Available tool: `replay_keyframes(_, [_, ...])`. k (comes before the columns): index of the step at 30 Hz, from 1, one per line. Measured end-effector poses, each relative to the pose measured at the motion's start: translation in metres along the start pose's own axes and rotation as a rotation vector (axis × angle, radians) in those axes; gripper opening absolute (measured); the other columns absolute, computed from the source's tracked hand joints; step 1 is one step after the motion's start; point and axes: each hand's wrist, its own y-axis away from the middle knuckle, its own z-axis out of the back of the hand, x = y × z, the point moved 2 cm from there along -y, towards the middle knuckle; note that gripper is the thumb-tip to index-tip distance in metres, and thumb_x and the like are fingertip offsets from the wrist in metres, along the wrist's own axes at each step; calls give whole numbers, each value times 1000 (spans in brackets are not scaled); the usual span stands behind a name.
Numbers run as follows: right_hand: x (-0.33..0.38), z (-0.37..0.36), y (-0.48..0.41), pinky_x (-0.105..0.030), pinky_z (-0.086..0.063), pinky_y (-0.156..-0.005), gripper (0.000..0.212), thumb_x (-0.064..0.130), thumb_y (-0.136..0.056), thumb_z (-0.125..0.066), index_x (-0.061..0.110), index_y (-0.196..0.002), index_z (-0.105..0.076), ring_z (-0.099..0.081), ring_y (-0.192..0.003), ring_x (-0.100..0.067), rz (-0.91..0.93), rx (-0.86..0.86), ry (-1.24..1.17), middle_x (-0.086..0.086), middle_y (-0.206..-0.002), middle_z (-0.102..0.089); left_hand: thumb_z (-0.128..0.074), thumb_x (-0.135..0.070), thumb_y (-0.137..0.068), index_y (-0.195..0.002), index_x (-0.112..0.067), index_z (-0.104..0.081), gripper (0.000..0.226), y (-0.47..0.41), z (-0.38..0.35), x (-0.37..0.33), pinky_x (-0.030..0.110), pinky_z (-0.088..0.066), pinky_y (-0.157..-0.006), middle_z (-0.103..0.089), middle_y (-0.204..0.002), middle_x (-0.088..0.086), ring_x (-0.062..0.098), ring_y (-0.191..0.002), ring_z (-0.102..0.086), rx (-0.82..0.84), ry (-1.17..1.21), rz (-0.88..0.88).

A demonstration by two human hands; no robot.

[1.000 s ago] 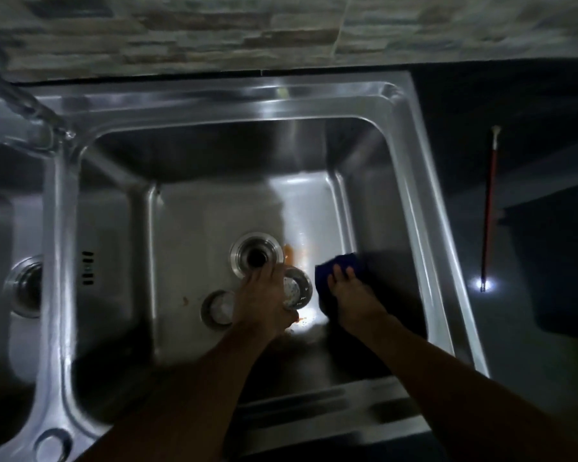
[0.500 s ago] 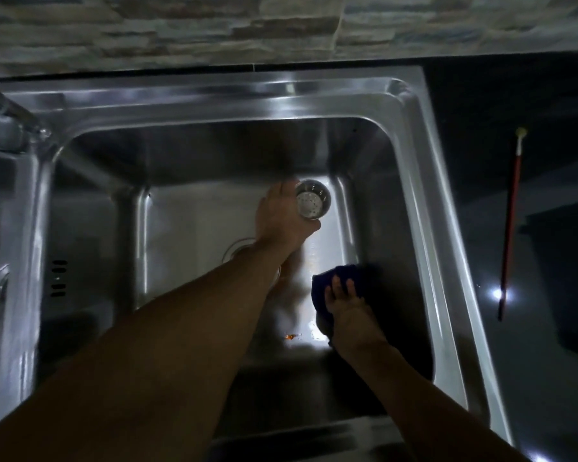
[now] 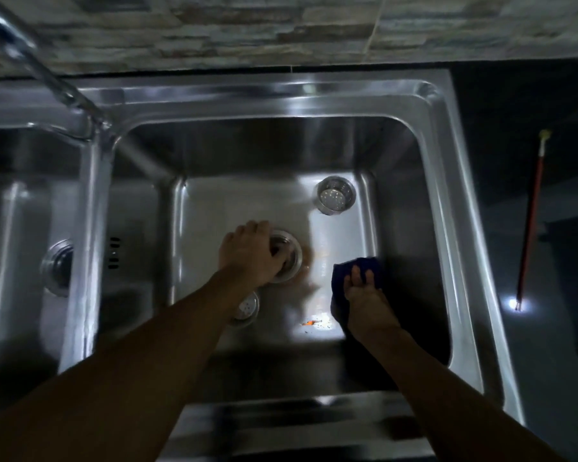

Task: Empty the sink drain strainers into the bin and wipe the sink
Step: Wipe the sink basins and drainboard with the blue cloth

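In the right basin of the steel sink [image 3: 461, 228], a perforated strainer basket [image 3: 336, 195] stands alone in the far right corner. My left hand [image 3: 251, 253] is over the drain opening [image 3: 292, 258], its fingers curled down at the rim; whether they hold anything is hidden. A round perforated cap [image 3: 247, 306] lies just nearer, partly under my left forearm. My right hand [image 3: 364, 295] lies flat on a dark blue cloth [image 3: 339, 275] on the basin floor at the right. Orange and dark crumbs [image 3: 314, 323] lie beside the cloth.
The left basin has its own drain fitting [image 3: 57, 266]. A tap spout [image 3: 47, 78] crosses the top left above the divider. A red-handled stick [image 3: 531, 221] stands to the right of the sink, over a dark floor. A tiled wall runs behind.
My left hand carried the strainer basket from beside the drain to the far right corner, left it there, and came back to the drain. My right hand stayed on the cloth.
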Motion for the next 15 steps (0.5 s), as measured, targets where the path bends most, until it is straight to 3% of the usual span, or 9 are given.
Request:
replay_keyframes(4, [1, 3, 4, -48, -27, -117, 64, 18, -104, -35, 9, -159, -4, 1, -153, -39, -7, 4, 7, -13, -167, 9, -65, -77, -69, -134, -29, -45, 83, 50, -4, 31, 46, -41, -107, -49, -136, 2, 31, -127, -48, 117, -26, 111])
replay_keyframes(8, [5, 7, 7, -48, -24, -119, 69, 17, -104, -41, 9, -159, -1, 3, -153, -40, -38, 36, 26, -13, -166, 11, -80, -62, -66, -136, -28, -38, 88, 75, -19, 48, 49, -46, -102, -37, -139, 2, 31, -128, -43, 187, -63, 123])
replay_keyframes(12, [8, 9, 10, -47, -24, -121, 75, 19, -102, -48, 9, -158, 0, 2, -153, -40, -50, 37, 36, -14, -166, 10, -81, -42, -73, -135, -23, -40, 77, 74, -26, 56, 44, -50, -92, -41, -134, 5, 30, -123, -52, 200, -88, 89])
replay_keyframes(15, [9, 10, 11, -46, -21, -123, 77, 19, -101, -49, 9, -159, 0, 2, -153, -40, -59, 28, 21, -13, -166, 11, -82, -38, -71, -131, -21, -44, 74, 66, -22, 60, 43, -51, -90, -44, -131, 5, 30, -121, -55, 167, -58, 44])
